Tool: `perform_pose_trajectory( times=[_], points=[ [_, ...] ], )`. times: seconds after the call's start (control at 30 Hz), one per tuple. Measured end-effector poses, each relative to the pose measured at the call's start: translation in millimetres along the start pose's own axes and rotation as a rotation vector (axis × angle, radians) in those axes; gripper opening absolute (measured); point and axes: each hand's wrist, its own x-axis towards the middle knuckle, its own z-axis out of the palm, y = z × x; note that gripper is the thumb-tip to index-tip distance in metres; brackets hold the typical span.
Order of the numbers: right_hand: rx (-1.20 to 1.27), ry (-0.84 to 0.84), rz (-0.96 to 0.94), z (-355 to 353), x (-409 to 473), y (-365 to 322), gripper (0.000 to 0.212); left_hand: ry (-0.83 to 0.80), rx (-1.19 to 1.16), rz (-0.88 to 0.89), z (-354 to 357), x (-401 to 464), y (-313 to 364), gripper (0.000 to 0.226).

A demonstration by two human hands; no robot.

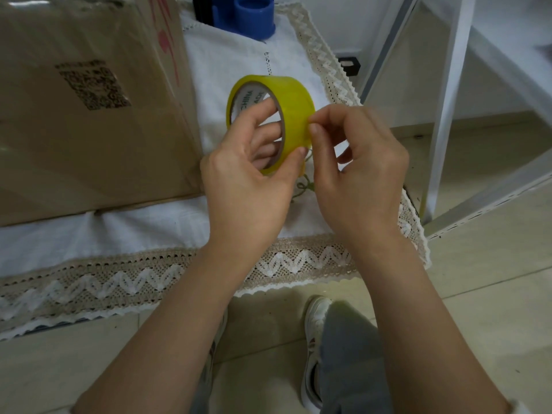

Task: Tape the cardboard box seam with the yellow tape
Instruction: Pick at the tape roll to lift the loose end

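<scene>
Beside cardboard box [89, 115], left hand [248, 180] grips yellow tape [294, 109], box apparently shut

Tape roll [295, 100] inner core: "CHINA" legible, second word partly hidden; cardboard box [89, 115] print blurred.

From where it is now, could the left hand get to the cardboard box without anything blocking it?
Probably yes. The cardboard box stands just left of the left hand, with only bare white cloth between them. But that hand is holding the yellow tape roll, so it isn't free.
</scene>
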Motion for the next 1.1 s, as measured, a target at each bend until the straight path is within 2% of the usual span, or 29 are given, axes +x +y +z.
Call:
perform_pose_trajectory(
  times=[0.23, 0.4, 0.47, 0.57, 0.7, 0.83, 1.0, 1.1],
  points=[
    [0.041, -0.074, -0.037, 1, -1, 6, 0.005, -0.042, -0.137, -0.099, 1, 3, -2, 0.057],
    [0.086, -0.064, -0.001, 3, -1, 0, 0.005, -0.026, -0.202, -0.124, -1, 6, -1, 0.055],
    [0.119, -0.078, 0.014, 2, -1, -2, 0.013, -0.023, -0.197, -0.111, -2, 6, 0, 0.051],
    [0.173, -0.109, 0.048, -1, 0, -3, 0.039, -0.032, -0.172, -0.083, -3, 5, 0, 0.046],
    [0.197, -0.061, 0.020, 3, -1, 0, 0.021, -0.026, -0.112, -0.038, -4, 5, 0, 0.048],
    [0.288, -0.058, 0.109, 1, 0, -2, 0.012, -0.026, -0.105, -0.016, -4, 5, 0, 0.052],
    [0.299, -0.063, 0.130, 1, 0, -5, 0.019, -0.012, -0.089, 0.017, -3, 6, 0, 0.049],
    [0.311, -0.059, 0.136, 1, 1, -4, 0.016, -0.007, -0.055, 0.043, -3, 5, 2, 0.052]
  ],
)
